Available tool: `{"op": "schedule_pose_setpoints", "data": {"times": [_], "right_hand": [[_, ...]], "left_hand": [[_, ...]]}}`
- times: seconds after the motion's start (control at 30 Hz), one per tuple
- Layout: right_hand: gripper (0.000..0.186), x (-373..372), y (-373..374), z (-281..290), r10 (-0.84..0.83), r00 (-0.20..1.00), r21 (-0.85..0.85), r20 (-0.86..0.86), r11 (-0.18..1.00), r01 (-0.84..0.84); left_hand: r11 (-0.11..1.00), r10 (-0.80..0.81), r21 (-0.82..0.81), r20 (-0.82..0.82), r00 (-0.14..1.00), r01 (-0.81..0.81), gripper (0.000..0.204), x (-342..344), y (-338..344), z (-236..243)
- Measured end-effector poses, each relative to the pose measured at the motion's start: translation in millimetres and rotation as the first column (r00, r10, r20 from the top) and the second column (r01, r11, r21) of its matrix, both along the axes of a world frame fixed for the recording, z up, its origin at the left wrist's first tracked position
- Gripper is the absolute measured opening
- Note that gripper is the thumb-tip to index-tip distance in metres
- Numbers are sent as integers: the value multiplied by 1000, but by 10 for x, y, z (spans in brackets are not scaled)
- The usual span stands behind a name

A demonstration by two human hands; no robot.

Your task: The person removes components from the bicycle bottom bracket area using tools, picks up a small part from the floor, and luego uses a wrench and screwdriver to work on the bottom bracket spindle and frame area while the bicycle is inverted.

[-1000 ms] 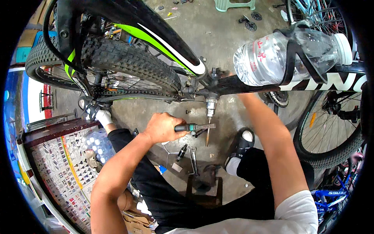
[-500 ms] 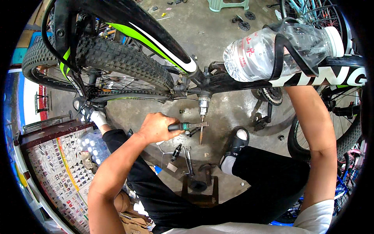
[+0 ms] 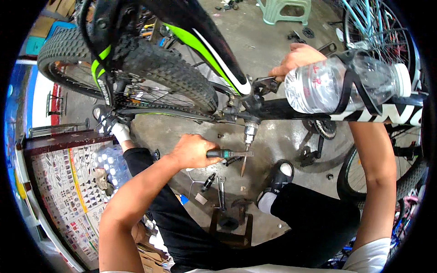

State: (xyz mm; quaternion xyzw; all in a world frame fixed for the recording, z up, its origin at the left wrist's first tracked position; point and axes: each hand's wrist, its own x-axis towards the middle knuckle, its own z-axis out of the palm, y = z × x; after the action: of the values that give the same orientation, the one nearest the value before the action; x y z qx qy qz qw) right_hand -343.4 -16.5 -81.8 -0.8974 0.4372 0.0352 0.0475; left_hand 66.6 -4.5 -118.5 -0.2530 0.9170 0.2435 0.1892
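My left hand [image 3: 193, 151] is closed round the dark-and-teal handles of pliers [image 3: 227, 154]. The plier jaws lie across a thin, rusty-tipped metal rod [image 3: 245, 164], which sticks out below a silver fitting [image 3: 250, 132] at the bicycle's bottom bracket. Beyond the frame tube, my right hand [image 3: 302, 59] grips a dark wrench [image 3: 268, 85], its head by the bottom bracket and its far end showing past my fingers. A clear water bottle [image 3: 314, 86] in a black cage hides part of that hand and wrist. The black, white and green bicycle frame [image 3: 214, 50] crosses above.
A knobby rear tyre [image 3: 182, 79] stands at left. A crank with chainring [image 3: 318, 141] lies on the floor at right. Between my feet are spanners [image 3: 221, 193], a hammer [image 3: 239, 209] and a small dark stool [image 3: 248, 230]. A pale green stool [image 3: 287, 11] stands at the far side.
My right hand, hidden behind the bottle before, now shows beyond the frame with the wrench. The whole view has shifted, so the bicycle sits lower and further right. My left hand keeps the pliers on the rod.
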Motion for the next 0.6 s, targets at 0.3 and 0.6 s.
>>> {"op": "schedule_pose_setpoints", "data": {"times": [0.3,0.6], "right_hand": [[19,160,117,-411,-91,979,-73,181,992,106],[22,770,366,-1716,-359,672,138,647,923,359]], "left_hand": [[1000,-29,7,51,998,29,35,46,-45,62],[1000,-27,11,-4,1000,27,35,23,-28,25]]}}
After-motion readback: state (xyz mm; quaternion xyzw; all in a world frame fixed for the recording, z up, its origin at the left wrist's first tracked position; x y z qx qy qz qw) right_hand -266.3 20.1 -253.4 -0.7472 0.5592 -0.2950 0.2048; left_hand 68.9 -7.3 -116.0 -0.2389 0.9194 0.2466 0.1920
